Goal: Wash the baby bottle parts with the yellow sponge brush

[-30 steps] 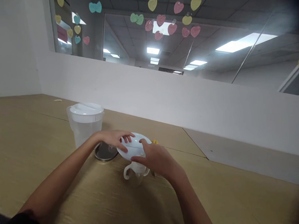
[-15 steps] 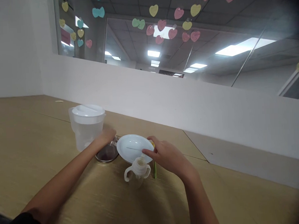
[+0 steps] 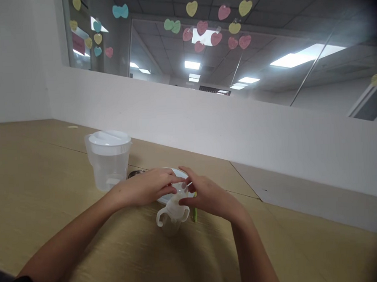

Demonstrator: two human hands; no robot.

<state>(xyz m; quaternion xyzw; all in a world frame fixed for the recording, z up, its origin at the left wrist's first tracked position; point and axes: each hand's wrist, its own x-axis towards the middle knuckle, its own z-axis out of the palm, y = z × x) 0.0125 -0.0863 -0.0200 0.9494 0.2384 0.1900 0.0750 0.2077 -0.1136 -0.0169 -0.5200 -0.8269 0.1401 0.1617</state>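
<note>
A baby bottle (image 3: pixel 171 219) with two white handles stands upright on the table. Just above its top is a small clear cap (image 3: pixel 182 187), partly hidden by fingers. My left hand (image 3: pixel 149 187) reaches in from the left, thumb and fingertips closed on the cap's left side. On the other side, my right hand (image 3: pixel 207 194) curves around the cap and bottle top, thumb and fingers apart. A white bowl (image 3: pixel 166 199) sits behind the bottle, largely covered by my hands. The round metal-rimmed dish (image 3: pixel 136 173) is mostly hidden behind my left hand.
A clear pitcher with a white lid (image 3: pixel 110 157) stands to the left, close to my left forearm. Something green and thin (image 3: pixel 195 210) lies right of the bottle. A white wall (image 3: pixel 174 112) with a window runs behind the table.
My left hand has moved right, from beside the metal-rimmed dish to the bottle's top, bringing the clear cap. My right hand stays by the bottle, its fingers more curled.
</note>
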